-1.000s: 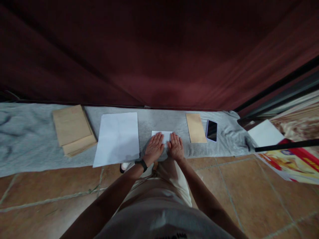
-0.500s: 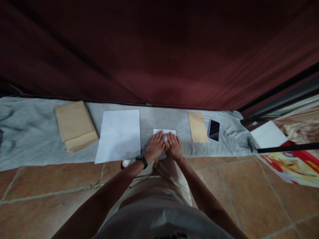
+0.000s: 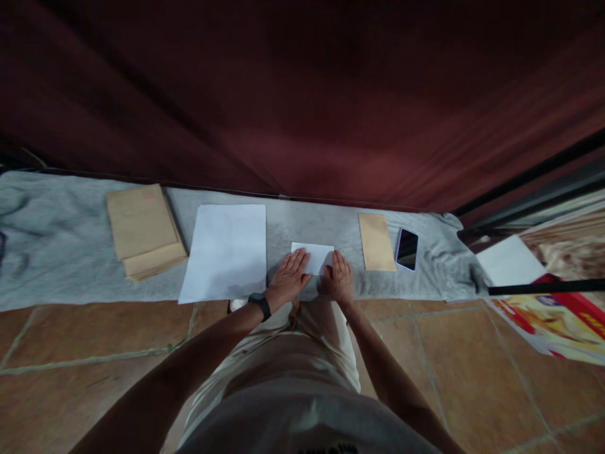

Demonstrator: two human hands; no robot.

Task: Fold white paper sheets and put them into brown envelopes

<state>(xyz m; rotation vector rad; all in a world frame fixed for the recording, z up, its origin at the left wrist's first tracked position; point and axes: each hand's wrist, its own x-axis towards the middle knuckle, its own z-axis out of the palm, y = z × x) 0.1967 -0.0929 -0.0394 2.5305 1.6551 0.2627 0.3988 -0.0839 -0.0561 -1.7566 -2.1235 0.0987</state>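
Note:
A small folded-looking white sheet of paper (image 3: 317, 256) lies on the grey cloth in front of me. My left hand (image 3: 290, 275) rests flat over its left end, fingers stretched out. At the right end, my right hand (image 3: 339, 276) presses down with its fingers extended along the edge. The middle of the paper shows between the two hands. To the left is a stack of larger white paper (image 3: 229, 249), near my left wrist. A brown envelope (image 3: 377, 241) lies to the right of my right hand.
A stack of brown envelopes (image 3: 144, 224) lies on the grey cloth (image 3: 70, 246) at the left. A phone (image 3: 407, 249) is beside the single envelope. A dark red panel (image 3: 293, 126) rises behind. A colourful box (image 3: 558, 315) and white sheet (image 3: 510, 261) are at the far right.
My hands, close together on the small paper before, have slid apart towards its two ends, uncovering its middle. The view has shifted slightly.

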